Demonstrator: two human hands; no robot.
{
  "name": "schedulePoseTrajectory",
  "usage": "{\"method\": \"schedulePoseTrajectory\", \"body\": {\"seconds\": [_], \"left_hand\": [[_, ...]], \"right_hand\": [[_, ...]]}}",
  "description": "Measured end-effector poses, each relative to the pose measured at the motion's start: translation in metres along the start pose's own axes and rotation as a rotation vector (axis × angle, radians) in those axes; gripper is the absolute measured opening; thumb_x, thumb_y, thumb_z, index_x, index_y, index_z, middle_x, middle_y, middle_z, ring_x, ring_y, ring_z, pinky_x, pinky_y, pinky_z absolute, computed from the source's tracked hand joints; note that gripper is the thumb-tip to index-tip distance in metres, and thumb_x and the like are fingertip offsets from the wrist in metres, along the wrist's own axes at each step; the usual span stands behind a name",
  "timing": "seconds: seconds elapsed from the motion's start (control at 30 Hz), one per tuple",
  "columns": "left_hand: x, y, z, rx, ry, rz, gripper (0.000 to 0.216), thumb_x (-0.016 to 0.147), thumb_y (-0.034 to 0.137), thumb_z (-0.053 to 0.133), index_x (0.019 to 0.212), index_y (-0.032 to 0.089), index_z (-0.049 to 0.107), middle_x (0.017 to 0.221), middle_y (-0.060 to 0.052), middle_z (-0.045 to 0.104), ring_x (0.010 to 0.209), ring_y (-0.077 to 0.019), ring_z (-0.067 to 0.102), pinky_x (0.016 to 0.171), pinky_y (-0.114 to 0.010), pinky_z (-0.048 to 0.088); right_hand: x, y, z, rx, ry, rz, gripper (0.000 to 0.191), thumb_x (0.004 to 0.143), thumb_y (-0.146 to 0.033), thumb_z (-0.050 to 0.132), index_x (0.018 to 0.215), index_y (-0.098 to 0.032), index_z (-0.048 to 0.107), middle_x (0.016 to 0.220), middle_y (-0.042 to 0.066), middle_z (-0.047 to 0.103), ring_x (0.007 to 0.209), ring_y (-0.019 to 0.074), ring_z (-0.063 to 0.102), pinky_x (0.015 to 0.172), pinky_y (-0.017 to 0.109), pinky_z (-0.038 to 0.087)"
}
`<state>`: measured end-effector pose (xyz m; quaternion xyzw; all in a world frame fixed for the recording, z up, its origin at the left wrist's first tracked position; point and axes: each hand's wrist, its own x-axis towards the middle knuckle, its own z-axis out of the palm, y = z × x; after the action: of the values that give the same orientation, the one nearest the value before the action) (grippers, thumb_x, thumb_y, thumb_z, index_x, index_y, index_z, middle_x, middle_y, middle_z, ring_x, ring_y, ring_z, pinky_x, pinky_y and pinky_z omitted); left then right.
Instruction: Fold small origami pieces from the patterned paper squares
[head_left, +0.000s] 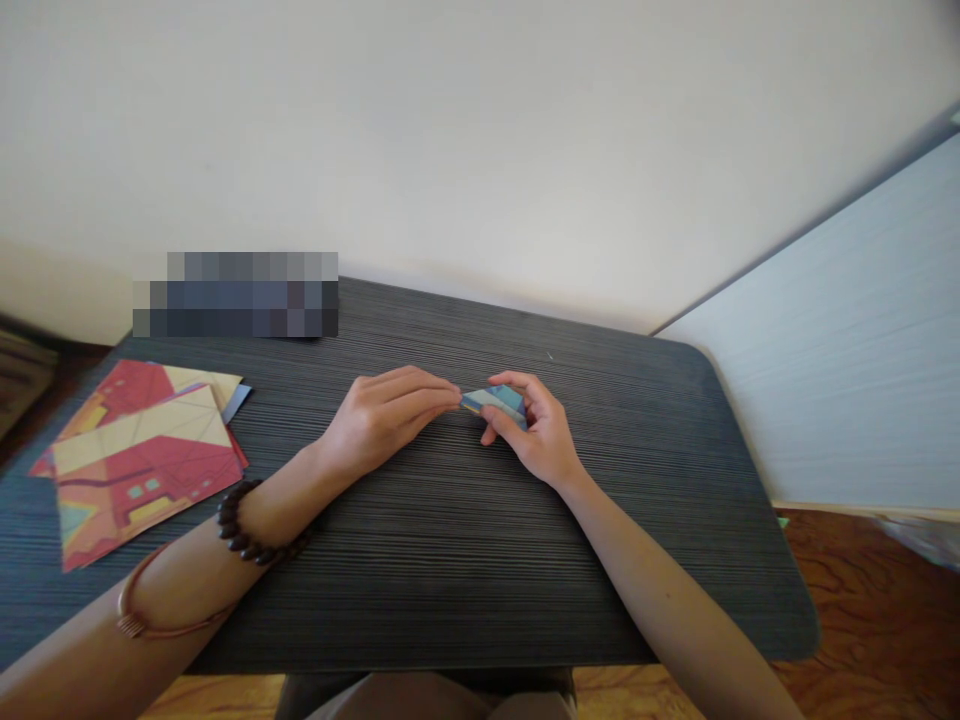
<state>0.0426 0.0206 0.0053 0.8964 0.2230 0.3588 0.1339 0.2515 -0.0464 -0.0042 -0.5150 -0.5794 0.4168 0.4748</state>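
Over the middle of the table, a small folded piece of paper (504,396) in blue, teal and pale stripes is held between my two hands. My right hand (544,432) grips its right side, thumb on the near face and fingers behind. The fingers of my left hand (394,410) are pressed together, their tips pinching the paper's pointed left end. Part of the folded paper is hidden behind my right thumb and fingers.
On the left of the dark table (465,580) lies a loose stack of printed paper sheets (150,470) in red, cream and orange. A pixelated object (236,295) sits at the back left. A wall (480,140) rises behind, with a pale panel (847,350) at the right.
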Motion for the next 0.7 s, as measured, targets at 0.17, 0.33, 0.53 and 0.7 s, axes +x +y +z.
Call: {"method": "schedulePoseTrajectory", "body": {"seconds": [0.17, 0.33, 0.53, 0.7], "left_hand": [[-0.003, -0.004, -0.005, 0.023, -0.067, 0.022, 0.022, 0.088, 0.020, 0.054, 0.106, 0.024, 0.065, 0.107, -0.003, 0.070, 0.098, -0.0180, 0.064, 0.082, -0.032, 0.052], [0.000, -0.003, -0.006, 0.058, -0.067, -0.008, 0.018, 0.087, 0.019, 0.054, 0.100, 0.025, 0.065, 0.103, -0.002, 0.070, 0.098, -0.0193, 0.062, 0.086, -0.033, 0.049], [0.008, -0.004, -0.007, 0.226, -0.032, -0.019, 0.013, 0.088, 0.017, 0.049, 0.090, 0.019, 0.063, 0.092, -0.004, 0.070, 0.089, -0.0193, 0.060, 0.082, -0.033, 0.048], [0.007, -0.008, -0.005, 0.135, -0.031, -0.112, 0.011, 0.088, 0.020, 0.050, 0.090, 0.019, 0.061, 0.092, -0.005, 0.069, 0.090, -0.0191, 0.059, 0.084, -0.034, 0.048]], "right_hand": [[0.001, -0.003, -0.003, 0.094, -0.070, 0.035, 0.039, 0.082, -0.036, 0.063, 0.116, -0.022, 0.050, 0.074, -0.002, 0.067, 0.055, 0.0099, 0.061, 0.057, 0.025, 0.051], [0.003, -0.005, -0.009, 0.150, -0.161, 0.031, 0.042, 0.084, -0.037, 0.060, 0.121, -0.021, 0.049, 0.073, -0.001, 0.065, 0.053, 0.0089, 0.058, 0.055, 0.024, 0.050], [0.001, -0.006, -0.011, 0.227, -0.174, 0.059, 0.045, 0.082, -0.042, 0.061, 0.120, -0.023, 0.048, 0.074, -0.001, 0.068, 0.050, 0.0104, 0.061, 0.049, 0.024, 0.052], [0.001, -0.005, -0.004, 0.218, 0.099, 0.077, 0.031, 0.079, -0.038, 0.065, 0.102, -0.023, 0.052, 0.071, -0.002, 0.071, 0.041, 0.0100, 0.060, 0.040, 0.021, 0.049]]}}
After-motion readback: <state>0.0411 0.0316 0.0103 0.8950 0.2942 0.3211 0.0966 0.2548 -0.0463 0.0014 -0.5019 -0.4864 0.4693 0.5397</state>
